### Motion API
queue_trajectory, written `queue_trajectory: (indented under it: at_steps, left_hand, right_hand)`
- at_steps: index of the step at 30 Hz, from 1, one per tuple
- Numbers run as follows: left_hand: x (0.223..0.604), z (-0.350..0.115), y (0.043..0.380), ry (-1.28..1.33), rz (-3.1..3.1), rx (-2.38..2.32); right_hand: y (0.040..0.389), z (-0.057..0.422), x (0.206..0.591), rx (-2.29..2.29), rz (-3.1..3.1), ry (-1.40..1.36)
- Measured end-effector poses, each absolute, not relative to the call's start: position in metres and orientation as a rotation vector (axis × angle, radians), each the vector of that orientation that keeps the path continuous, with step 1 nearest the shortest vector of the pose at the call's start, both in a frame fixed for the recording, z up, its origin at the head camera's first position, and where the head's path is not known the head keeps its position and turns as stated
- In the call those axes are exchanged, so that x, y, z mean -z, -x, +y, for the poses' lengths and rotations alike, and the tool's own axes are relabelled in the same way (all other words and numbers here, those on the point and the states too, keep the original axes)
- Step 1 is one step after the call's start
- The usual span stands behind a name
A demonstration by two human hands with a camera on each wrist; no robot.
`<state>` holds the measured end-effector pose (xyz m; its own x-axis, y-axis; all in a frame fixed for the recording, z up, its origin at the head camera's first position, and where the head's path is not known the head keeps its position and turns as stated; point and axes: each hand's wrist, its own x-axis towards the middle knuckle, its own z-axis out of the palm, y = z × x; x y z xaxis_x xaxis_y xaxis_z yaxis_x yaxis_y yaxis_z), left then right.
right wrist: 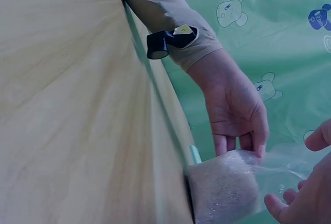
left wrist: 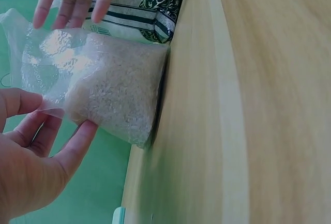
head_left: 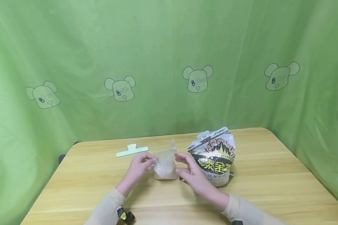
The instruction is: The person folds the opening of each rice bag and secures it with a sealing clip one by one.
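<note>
A clear plastic bag of rice (head_left: 164, 168) stands upright on the table, its loose top rising above the grains. At its left edge, my left hand (head_left: 139, 167) pinches the thin plastic between thumb and fingers; the left wrist view shows the film (left wrist: 54, 111) there. On the other side, my right hand (head_left: 192, 173) has its fingers spread and loosely bent close to the bag, gripping nothing. The right wrist view shows the rice bag (right wrist: 225, 188) between both hands. Whether the right fingertips touch the plastic, I cannot tell.
Right of the hands stands a larger printed bag (head_left: 214, 165), its folded top held by a pale clip (head_left: 203, 135). A pale green sealing clip (head_left: 132, 151) lies at the back left of the wooden table (head_left: 270, 187). Behind hangs a green curtain (head_left: 157, 40).
</note>
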<state>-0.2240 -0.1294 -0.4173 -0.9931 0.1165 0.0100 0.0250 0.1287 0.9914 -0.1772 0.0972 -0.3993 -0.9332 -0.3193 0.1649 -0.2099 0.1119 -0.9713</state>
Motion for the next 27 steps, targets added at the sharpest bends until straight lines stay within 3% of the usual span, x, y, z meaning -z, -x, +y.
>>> queue_trajectory:
  at_steps: [20,27]
  left_hand:
    - [0.415,-0.129,0.223,-0.127,2.282,-2.008]
    - [0.417,-0.131,0.225,-0.138,2.256,-2.023]
  right_hand:
    - [0.173,0.093,0.371,2.091,2.576,1.041]
    - [0.182,0.086,0.362,2.101,2.617,1.089]
